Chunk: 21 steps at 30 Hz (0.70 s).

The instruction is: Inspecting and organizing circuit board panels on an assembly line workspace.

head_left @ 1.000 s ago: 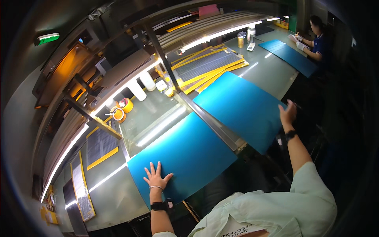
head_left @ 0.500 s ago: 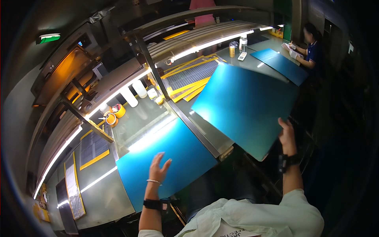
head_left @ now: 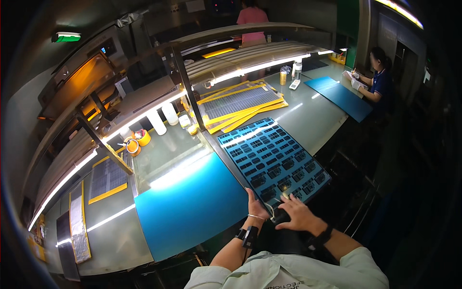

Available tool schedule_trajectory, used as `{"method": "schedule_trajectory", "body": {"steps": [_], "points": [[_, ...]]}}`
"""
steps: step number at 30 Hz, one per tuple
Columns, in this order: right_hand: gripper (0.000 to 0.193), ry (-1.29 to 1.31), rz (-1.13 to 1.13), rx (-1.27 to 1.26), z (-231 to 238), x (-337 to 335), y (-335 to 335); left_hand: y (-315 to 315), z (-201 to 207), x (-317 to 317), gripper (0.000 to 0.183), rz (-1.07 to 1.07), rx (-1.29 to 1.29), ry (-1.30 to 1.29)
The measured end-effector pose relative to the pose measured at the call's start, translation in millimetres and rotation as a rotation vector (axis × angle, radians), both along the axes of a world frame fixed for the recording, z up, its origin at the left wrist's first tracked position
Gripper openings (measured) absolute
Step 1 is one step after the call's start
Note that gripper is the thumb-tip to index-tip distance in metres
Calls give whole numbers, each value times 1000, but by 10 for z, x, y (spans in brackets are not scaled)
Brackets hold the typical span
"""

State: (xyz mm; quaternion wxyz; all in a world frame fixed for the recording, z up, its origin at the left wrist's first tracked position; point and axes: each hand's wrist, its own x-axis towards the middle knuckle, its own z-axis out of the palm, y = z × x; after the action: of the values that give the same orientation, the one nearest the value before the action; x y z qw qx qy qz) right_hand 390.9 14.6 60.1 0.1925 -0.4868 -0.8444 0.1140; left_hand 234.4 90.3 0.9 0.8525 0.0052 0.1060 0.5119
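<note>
Black-patterned blue rectangular panel (head_left: 270,161), right of plain blue rectangular sheet (head_left: 192,212): likely light, stiff; hold edges. Left hand (head_left: 257,209) gripping edge; right hand (head_left: 302,215), grip unclear.

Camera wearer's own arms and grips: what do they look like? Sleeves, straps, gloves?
Left grip, right grip: no gloves. Pale green sleeves on both arms, forearms bare below. Left wrist: thin pale bracelet, black strap with boxy unit. Right wrist: black band.
</note>
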Motion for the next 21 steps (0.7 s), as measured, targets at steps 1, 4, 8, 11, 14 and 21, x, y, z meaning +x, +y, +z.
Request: {"method": "schedule_trajectory", "body": {"steps": [1, 4, 8, 11, 14, 21], "points": [[60, 3, -53, 9, -84, -90, -35, -73, 174, 18, 79, -24, 60, 30], [42, -57, -103, 119, -71, -296, -51, 6, 1, -23, 80, -53, 77, 8], [18, 112, -123, 189, -3, -353, 10, 35, -38, -76, 84, -70, 34, -81], [7, 213, -133, 58, 70, -156, 191, 46, 35, -74, 83, -178, 139, -173], [6, 445, -370, 52, 666, 108, 702, 299, -400, -31, 60, -200, -217, 348], [1, 315, -188, 797, 2317, 56, 731, 532, -523, 235, 54, -94, -276, 732]]}}
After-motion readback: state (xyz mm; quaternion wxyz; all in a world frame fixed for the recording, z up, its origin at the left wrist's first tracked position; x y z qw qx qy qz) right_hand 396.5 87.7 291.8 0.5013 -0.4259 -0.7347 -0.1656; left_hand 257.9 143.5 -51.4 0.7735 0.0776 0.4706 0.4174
